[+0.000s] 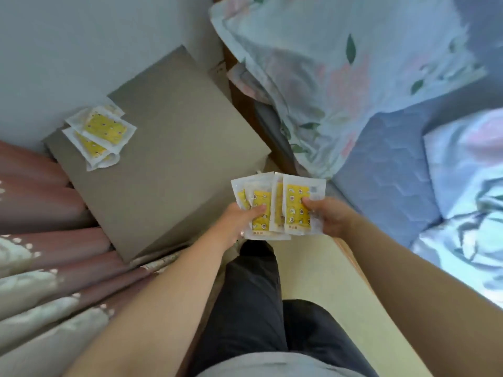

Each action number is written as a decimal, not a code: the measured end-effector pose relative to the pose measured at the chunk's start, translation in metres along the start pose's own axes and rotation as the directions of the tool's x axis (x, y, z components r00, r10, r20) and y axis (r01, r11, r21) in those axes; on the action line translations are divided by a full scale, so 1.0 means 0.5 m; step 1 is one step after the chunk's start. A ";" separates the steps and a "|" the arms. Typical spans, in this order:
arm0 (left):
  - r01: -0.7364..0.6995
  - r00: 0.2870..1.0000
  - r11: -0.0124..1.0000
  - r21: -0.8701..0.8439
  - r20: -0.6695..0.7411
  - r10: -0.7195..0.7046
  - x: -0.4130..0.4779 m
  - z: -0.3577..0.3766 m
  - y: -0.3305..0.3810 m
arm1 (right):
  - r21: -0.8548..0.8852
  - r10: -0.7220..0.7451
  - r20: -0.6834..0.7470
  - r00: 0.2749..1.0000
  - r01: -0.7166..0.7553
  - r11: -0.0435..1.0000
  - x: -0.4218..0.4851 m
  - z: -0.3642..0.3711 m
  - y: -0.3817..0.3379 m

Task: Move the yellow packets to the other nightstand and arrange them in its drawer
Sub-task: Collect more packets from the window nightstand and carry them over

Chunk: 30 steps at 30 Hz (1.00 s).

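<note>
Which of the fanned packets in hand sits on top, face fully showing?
The rightmost yellow packet, under the right hand's thumb; it overlaps the other held packets.

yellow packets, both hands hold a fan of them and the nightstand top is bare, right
Not bare. The head view shows a small pile of packets lying on the nightstand top. The left hand and right hand do hold fanned packets.

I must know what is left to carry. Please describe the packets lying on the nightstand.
The packets on the nightstand form a loose, overlapping pile near its far left corner, beside the wall. Each looks like a flat white plastic pouch with a yellow, dotted panel. At least three show; the count is unclear. Nothing rests on them.
</note>
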<state>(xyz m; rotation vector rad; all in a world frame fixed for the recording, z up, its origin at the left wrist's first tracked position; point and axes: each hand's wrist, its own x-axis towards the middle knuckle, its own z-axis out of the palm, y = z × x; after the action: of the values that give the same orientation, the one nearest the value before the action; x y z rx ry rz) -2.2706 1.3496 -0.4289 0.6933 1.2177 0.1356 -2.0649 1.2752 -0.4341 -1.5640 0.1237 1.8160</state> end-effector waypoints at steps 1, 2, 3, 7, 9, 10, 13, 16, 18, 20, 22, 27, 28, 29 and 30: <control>-0.009 1.000 1.000 0.023 0.029 0.008 -0.011 0.040 -0.020 | 0.042 -0.012 -0.028 1.000 0.013 0.999 -0.024 -0.040 0.031; -0.014 0.999 0.999 0.052 0.052 0.012 -0.023 0.079 -0.043 | 0.077 -0.027 -0.062 0.998 0.032 0.997 -0.049 -0.079 0.063; -0.014 0.998 0.996 0.084 0.069 0.008 -0.036 0.117 -0.069 | 0.111 -0.044 -0.097 0.994 0.054 0.992 -0.074 -0.120 0.097; -0.005 0.980 0.959 0.282 0.194 -0.052 -0.094 0.265 -0.182 | 0.206 -0.095 -0.224 0.970 0.142 0.968 -0.193 -0.274 0.250; -0.008 0.959 0.917 0.399 0.264 -0.106 -0.123 0.338 -0.232 | 0.200 -0.106 -0.333 0.937 0.180 0.963 -0.251 -0.349 0.331; -0.015 0.945 0.891 0.454 0.297 -0.136 -0.138 0.376 -0.257 | 0.193 -0.108 -0.380 0.919 0.193 0.962 -0.279 -0.386 0.373; -0.038 0.907 0.799 0.600 0.357 -0.225 -0.181 0.488 -0.327 | 0.329 -0.092 -0.444 0.891 0.258 0.908 -0.367 -0.473 0.490; -0.057 0.877 0.709 0.702 0.375 -0.301 -0.219 0.601 -0.386 | 0.463 -0.067 -0.527 0.847 0.353 0.813 -0.435 -0.548 0.591; -0.073 0.849 0.650 0.756 0.389 -0.358 -0.239 0.677 -0.417 | 0.560 -0.030 -0.549 0.835 0.393 0.729 -0.474 -0.592 0.648; -0.118 0.821 0.586 0.802 0.410 -0.397 -0.251 0.757 -0.446 | 0.646 -0.001 -0.552 0.834 0.429 0.631 -0.512 -0.633 0.692; -0.160 0.797 0.533 0.831 0.427 -0.427 -0.266 0.847 -0.473 | 0.705 0.026 -0.572 0.820 0.475 0.527 -0.552 -0.680 0.728; -0.300 0.705 0.338 0.892 0.446 -0.551 -0.301 1.081 -0.564 | 0.759 0.127 -0.638 0.759 0.593 0.270 -0.654 -0.809 0.816; -0.329 0.687 0.301 0.895 0.446 -0.574 -0.307 1.127 -0.590 | 0.750 0.154 -0.658 0.737 0.623 0.221 -0.677 -0.833 0.836; -0.364 0.675 0.257 0.895 0.444 -0.589 -0.322 1.172 -0.617 | 0.736 0.190 -0.677 0.711 0.654 0.177 -0.700 -0.855 0.857; -0.413 0.662 0.202 0.888 0.445 -0.603 -0.344 1.217 -0.647 | 0.718 0.230 -0.693 0.683 0.681 0.142 -0.724 -0.874 0.881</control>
<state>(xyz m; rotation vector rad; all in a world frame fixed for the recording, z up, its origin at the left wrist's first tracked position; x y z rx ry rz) -1.8747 0.7635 -0.3651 1.6063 0.2939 -1.1766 -1.9570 0.5666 -0.3878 -0.9614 1.1140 0.3482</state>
